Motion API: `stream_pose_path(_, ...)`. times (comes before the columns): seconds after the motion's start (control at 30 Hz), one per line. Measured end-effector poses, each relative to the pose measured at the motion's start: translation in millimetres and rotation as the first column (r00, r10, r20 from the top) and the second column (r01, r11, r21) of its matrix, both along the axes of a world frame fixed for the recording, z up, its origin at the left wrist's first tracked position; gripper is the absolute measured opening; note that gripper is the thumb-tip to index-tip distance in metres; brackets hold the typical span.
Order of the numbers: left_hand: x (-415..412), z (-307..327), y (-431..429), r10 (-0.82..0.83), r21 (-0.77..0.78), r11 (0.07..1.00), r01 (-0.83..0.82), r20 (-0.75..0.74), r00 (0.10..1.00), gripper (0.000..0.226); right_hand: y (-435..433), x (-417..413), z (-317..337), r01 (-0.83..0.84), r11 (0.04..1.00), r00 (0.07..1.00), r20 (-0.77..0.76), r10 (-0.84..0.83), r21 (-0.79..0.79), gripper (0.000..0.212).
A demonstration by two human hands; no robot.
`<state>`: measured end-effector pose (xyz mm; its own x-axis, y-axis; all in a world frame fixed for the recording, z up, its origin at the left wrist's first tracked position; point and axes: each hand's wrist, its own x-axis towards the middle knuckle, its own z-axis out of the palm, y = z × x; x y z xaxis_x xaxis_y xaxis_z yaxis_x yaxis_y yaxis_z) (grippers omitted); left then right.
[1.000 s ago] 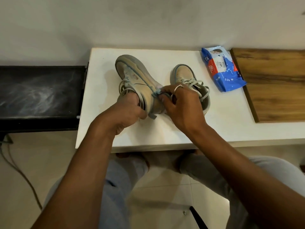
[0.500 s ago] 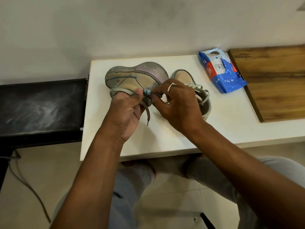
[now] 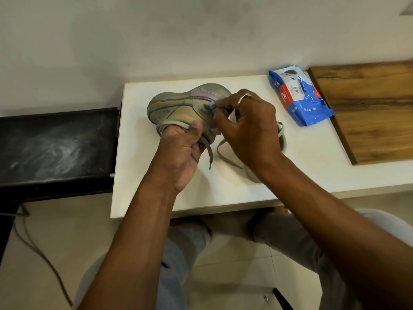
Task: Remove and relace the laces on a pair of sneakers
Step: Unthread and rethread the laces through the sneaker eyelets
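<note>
**Sneaker tipped sole-up, both hands on its lace**

Worn beige sneaker with a grey-and-pink rubber sole (image 3: 178,104) held over the white rectangular surface (image 3: 301,157), sole facing the camera. Left hand (image 3: 181,151) grips it from 6 o'clock, fingers closed around the upper, thumb pinning a flat grey lace (image 3: 174,124); two loose lace ends hang below. Right hand (image 3: 248,124), ring on one finger, pinches the lace at the sneaker's 3 o'clock edge, fingertips closed. Second sneaker (image 3: 282,137) mostly hidden behind the right hand. Blue plastic wipes packet (image 3: 299,97) at 2 o'clock, beside a brown wooden board (image 3: 368,108).
</note>
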<state>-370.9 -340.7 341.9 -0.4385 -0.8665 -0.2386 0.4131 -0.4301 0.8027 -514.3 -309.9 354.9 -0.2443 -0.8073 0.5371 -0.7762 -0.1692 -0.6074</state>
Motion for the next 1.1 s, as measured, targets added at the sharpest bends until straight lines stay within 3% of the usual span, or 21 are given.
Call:
stream_pose_path(0.13, 0, -2, 3, -0.015, -0.006, 1.000, 0.015, -0.013, 1.000, 0.036, 3, 8, 0, -0.117, 0.991, 0.992, -0.047, 0.120, 0.070, 0.015)
stream_pose_path(0.23, 0, -1, 2, -0.009, 0.003, 1.000, 0.009, -0.047, 0.999, 0.038, -3, -3, 7, -0.072, 0.994, 0.996, -0.051, 0.076, 0.077, 0.016)
stream_pose_path(0.33, -3, 0, 3, 0.042, 0.117, 0.993, -0.023, -0.157, 0.987, 0.046, -6, -11, 8, -0.031, 0.996, 0.996, -0.079, 0.037, 0.082, 0.016)
stream_pose_path(0.43, -4, -2, 1, 0.104, 0.245, 0.969, -0.044, -0.240, 0.965, 0.048, -1, -5, 3, -0.095, 0.989, 0.986, -0.125, 0.109, 0.111, 0.015)
stream_pose_path(0.53, -4, -5, -1, 0.148, 0.311, 0.948, -0.070, -0.236, 0.960, 0.045, 1, -4, 2, -0.127, 0.982, 0.973, -0.178, 0.150, 0.138, 0.017)
stream_pose_path(0.7, -11, -4, 2, 0.172, 0.375, 0.924, -0.078, -0.224, 0.959, 0.039, -1, -5, 2, -0.036, 0.995, 0.984, -0.173, 0.052, 0.094, 0.015)
stream_pose_path(0.9, -14, -9, 8, 0.156, 0.420, 0.905, -0.068, -0.180, 0.971, 0.029, 3, 12, -5, -0.117, 0.979, 0.941, -0.298, 0.163, 0.168, 0.017)
stream_pose_path(1.03, -19, -9, 8, 0.160, 0.419, 0.905, -0.074, -0.174, 0.972, 0.031, -5, -2, -6, 0.020, 0.991, 0.957, -0.289, 0.019, 0.131, 0.026)
stream_pose_path(1.1, -20, -10, 9, 0.147, 0.408, 0.910, -0.073, -0.153, 0.977, 0.031, -5, -1, -8, 0.021, 0.988, 0.953, -0.303, 0.026, 0.151, 0.027)
